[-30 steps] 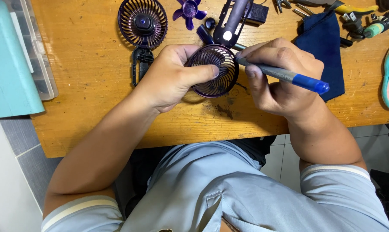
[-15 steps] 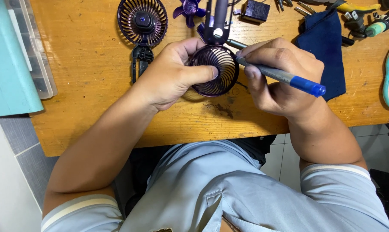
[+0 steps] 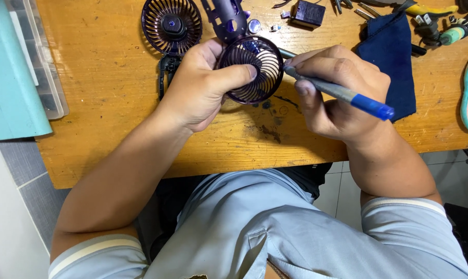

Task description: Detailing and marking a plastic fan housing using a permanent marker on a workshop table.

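On the wooden workbench (image 3: 115,103), the left hand (image 3: 203,82) is clasped around a small dark fan's round grille (image 3: 252,70), thumb laid across its ribs, lifting it just above the bench. The right hand (image 3: 337,95) pinches a blue-handled screwdriver (image 3: 342,94), its tip at the grille's right edge. Good practice: steady grille, tool in line, light pressure. A detached second grille (image 3: 172,26) lies beyond.

A dark round fan grille (image 3: 250,70) is gripped by the left hand (image 3: 205,85), thumb laid across its face. A blue-handled screwdriver (image 3: 342,95) is held by the right hand (image 3: 337,98), its tip set at the grille's right rim. A second grille (image 3: 172,26) is seen beyond the left hand, on the wooden table (image 3: 104,93).
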